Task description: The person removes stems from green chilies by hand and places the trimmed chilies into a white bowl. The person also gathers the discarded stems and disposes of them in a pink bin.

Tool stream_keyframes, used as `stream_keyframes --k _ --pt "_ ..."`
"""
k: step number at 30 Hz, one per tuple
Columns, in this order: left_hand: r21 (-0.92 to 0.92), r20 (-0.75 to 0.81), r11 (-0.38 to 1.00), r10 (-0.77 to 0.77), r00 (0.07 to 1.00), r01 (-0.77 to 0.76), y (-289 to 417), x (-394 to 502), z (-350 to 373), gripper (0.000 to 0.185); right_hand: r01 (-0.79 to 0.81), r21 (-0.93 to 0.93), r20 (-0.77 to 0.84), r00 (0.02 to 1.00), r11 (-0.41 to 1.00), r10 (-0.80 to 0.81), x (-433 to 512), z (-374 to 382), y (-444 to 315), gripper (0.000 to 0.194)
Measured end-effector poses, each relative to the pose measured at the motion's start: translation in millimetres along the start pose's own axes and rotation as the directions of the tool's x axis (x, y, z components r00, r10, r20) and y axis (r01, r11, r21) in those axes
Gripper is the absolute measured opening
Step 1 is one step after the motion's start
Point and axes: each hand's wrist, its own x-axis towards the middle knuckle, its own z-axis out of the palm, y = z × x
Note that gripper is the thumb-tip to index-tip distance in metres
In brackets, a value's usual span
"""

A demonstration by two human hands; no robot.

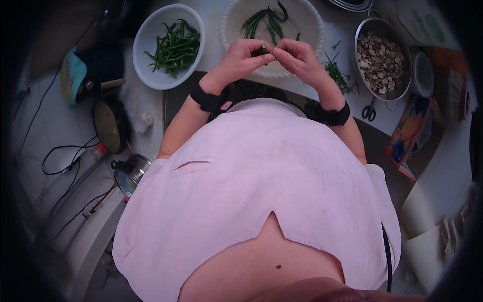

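Note:
My left hand point(245, 60) grips a green chili pepper point(263, 48), its end showing between thumb and fingers. Thumb and forefinger of my right hand point(298, 58) are pinched together at the pepper's stem end, touching my left fingertips; what they pinch is too small to tell. Both hands are above the near rim of a pale round basket point(311, 34), where several long green chilies point(273, 26) lie. Left of it, a white plastic bowl point(141, 56) holds a heap of green chilies point(175, 49). Right of the basket, a small pile of green stems point(337, 75) lies on the white worktop.
A metal bowl point(358, 71) of dried slices point(381, 62) stands at the right, with black-handled scissors point(369, 112) by its near edge. An orange and blue box point(409, 130) lies farther right. At the left are a round black pan point(109, 124), a small white jar point(143, 122) and a steel pot point(132, 171).

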Motion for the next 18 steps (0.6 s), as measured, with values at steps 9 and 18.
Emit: stream_keyframes --k 9,18 --pt "0.093 0.145 0.987 0.114 0.983 -0.128 11 6 24 0.013 -0.165 0.701 0.122 0.986 0.693 0.112 -38 -6 22 0.025" --pt "-0.302 -0.023 0.951 -0.072 0.997 0.062 -6 -13 11 0.014 0.055 0.314 -0.336 0.940 0.948 0.057 -80 -70 37 0.017"
